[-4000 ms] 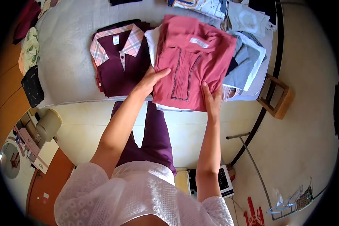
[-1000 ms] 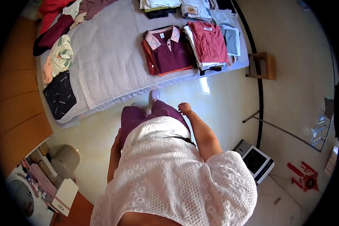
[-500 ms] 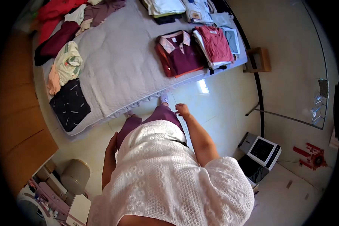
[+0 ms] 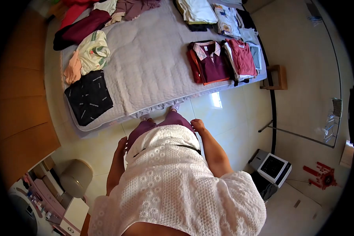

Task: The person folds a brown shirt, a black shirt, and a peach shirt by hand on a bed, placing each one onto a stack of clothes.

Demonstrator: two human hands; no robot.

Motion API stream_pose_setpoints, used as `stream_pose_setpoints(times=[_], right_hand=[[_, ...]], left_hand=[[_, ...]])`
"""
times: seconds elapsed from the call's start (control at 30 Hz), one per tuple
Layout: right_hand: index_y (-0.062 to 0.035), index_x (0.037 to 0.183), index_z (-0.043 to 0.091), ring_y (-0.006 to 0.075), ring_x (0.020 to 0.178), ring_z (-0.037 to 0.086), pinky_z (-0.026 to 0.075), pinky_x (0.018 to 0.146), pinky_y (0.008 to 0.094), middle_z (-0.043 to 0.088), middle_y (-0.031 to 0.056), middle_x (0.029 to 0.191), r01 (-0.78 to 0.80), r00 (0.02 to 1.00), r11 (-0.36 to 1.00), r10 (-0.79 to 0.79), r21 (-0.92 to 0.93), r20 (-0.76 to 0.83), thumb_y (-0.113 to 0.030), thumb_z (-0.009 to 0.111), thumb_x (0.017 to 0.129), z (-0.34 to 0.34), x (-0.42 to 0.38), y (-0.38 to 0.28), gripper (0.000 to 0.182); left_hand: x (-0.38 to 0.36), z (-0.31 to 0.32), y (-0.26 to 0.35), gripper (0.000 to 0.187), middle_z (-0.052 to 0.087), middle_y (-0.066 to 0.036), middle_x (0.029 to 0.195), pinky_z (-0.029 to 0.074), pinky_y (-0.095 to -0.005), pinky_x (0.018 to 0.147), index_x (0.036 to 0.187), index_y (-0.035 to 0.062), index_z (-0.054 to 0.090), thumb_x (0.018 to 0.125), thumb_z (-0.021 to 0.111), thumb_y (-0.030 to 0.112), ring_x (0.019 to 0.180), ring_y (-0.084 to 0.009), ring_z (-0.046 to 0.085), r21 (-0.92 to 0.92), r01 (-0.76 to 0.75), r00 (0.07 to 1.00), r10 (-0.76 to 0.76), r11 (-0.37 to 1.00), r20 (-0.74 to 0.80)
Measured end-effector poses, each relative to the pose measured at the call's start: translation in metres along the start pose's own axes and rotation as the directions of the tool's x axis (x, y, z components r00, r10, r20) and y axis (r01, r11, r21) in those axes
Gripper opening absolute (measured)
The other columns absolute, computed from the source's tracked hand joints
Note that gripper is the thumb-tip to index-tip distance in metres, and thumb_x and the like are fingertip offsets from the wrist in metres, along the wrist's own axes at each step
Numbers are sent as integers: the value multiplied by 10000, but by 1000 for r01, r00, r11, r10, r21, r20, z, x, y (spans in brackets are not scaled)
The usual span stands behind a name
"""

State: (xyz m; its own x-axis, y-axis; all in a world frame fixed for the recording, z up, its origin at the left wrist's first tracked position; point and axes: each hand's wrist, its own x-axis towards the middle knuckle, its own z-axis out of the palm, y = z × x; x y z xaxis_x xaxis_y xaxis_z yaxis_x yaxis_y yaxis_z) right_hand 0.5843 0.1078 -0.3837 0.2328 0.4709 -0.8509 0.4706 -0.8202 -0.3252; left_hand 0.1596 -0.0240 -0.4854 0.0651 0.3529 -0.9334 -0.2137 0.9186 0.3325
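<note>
My left hand [image 4: 121,145] hangs beside my left thigh, fingers apart and partly hidden, with no object seen in it. On the other side, my right hand [image 4: 198,125] is beside my right thigh with its fingers curled in; nothing shows in it. Ahead of me is a bed with a grey quilted cover [image 4: 145,67]. A folded black garment with white marks [image 4: 89,96] lies at its near left corner. Toward the right are a folded maroon polo shirt [image 4: 213,63] and a stack topped by a red shirt [image 4: 243,57].
A peach cloth [image 4: 72,69], a pale yellow garment [image 4: 93,52] and dark red clothing [image 4: 84,29] lie along the bed's left side. White folded clothes [image 4: 197,11] are farther back. A bin [image 4: 76,178] stands left, an air cooler [image 4: 273,167] right, a wooden stool [image 4: 280,77] by the wall.
The bed and clothes have shifted right and upward in view as my body turned. My right hand has lowered closer to my thigh; my left hand stays at my side.
</note>
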Motion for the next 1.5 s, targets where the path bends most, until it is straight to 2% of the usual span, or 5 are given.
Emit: stream_pose_setpoints(times=[0.13,0.33,0.67,1.13,1.5], right_hand=[[-45,888,579,149,570,536,459,507,276,572,70,713,119,992,980,-110,-162,67,-247,494,745,-2,2,-26,262],[9,1023,496,207,842,552,429,723,297,566,119,949,333,827,778,-512,532,231,-403,379,835,3,-72,-166,467],[97,1050,446,281,988,453,308,867,379,481,223,1044,16,-546,428,-754,904,366,-546,236,809,-42,-373,-275,718],[135,944,514,303,693,593,489,595,310,564,244,841,37,37,-179,-983,983,-180,-400,418,829,-56,-413,-249,556],[196,1033,406,354,826,560,470,688,352,500,319,935,-155,-219,-119,-964,981,-152,-513,305,816,-35,-407,-246,748]], left_hand=[[-39,36,26,272,557,-68,813,440,-293,651,898,39,546,793,447,270,716,-164,526,488,-380,892,451,785,-32],[-1,29,-4,270,539,-48,749,430,-298,608,900,62,545,759,484,284,668,-156,520,-4,-173,981,172,985,-91],[-42,65,66,330,492,-39,934,415,-326,617,981,121,457,760,497,364,760,-174,504,-6,-159,957,152,987,-245],[-39,55,50,297,524,-23,731,410,-294,543,915,92,545,736,506,326,650,-133,508,131,-144,960,170,981,-220],[-48,86,86,249,513,-16,742,381,-272,484,870,93,518,741,507,305,606,-123,490,101,-220,939,239,970,-248]])
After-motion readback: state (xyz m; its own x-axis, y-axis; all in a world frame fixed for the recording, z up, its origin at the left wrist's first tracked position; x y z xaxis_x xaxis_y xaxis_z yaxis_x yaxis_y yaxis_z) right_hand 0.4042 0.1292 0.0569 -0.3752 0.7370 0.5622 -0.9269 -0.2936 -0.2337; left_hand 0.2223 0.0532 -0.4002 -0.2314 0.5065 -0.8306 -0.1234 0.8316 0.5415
